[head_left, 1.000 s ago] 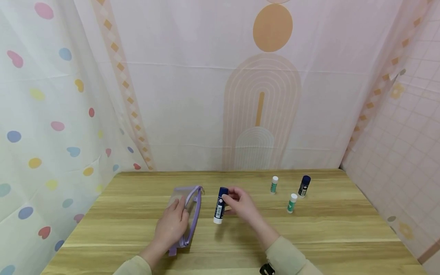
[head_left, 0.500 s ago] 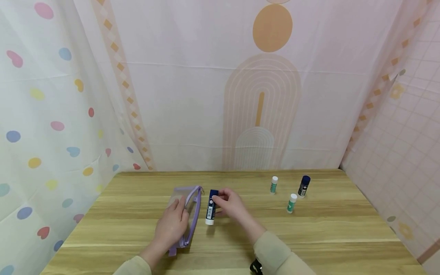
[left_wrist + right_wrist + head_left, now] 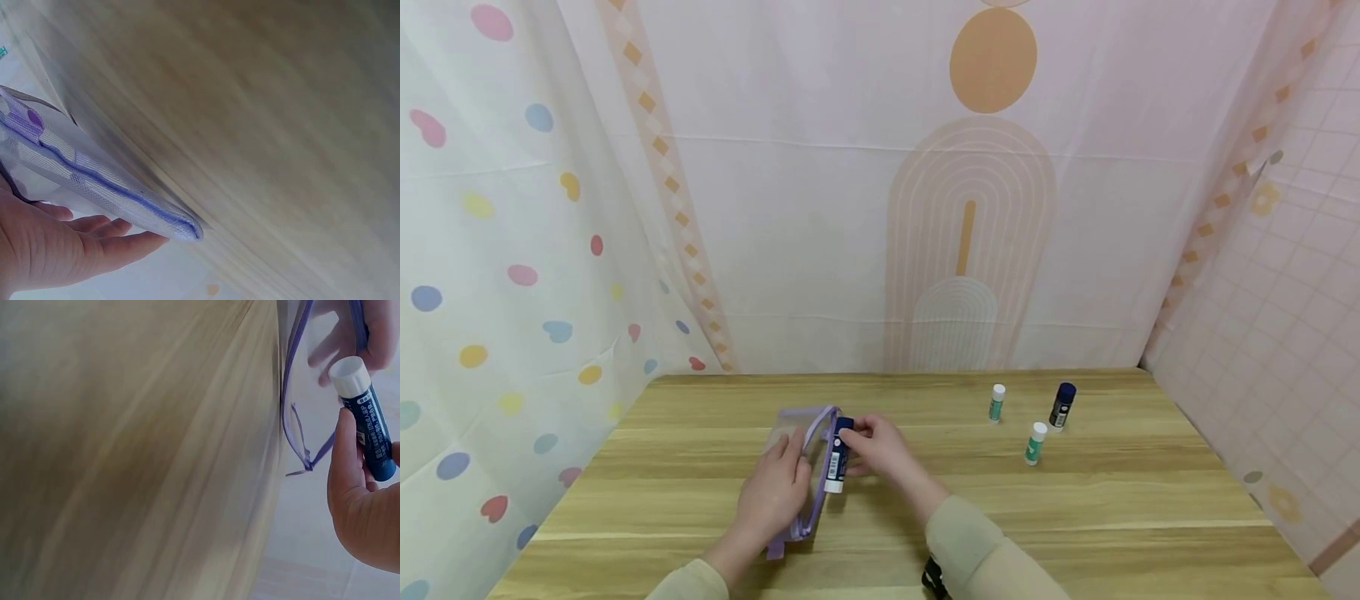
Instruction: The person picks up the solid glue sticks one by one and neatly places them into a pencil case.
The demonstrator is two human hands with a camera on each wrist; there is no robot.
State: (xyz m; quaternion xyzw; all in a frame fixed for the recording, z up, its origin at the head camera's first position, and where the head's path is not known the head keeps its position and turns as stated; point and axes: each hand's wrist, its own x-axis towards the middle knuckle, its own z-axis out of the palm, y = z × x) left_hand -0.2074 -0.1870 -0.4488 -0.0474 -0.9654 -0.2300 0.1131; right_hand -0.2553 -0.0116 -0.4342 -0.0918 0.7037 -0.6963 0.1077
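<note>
In the head view a see-through mesh pencil pouch [image 3: 815, 492] with purple edging lies left of centre, its zipped side gaping to the right. My left hand [image 3: 775, 492] holds the pouch's upper edge, keeping the mouth apart. The left wrist view shows the fingers along the mesh pouch [image 3: 106, 181]. My right hand [image 3: 883, 450] pinches a dark blue glue stick [image 3: 837, 458] between thumb and fingers, its white end down. The glue stick overlaps the pouch's right rim in the head view. In the right wrist view, the glue stick [image 3: 369, 425] is in front of the pouch mouth.
Two small green-and-white glue sticks, one farther back [image 3: 996, 404] and one nearer [image 3: 1035, 444], stand to the right. Beside them stands another dark blue glue stick [image 3: 1062, 407]. The wooden table [image 3: 1075, 533] ends at patterned curtains [image 3: 790, 250].
My right hand has carried the dark blue glue stick leftward, from apart from the pouch to its mouth. The left hand and pouch have stayed in place.
</note>
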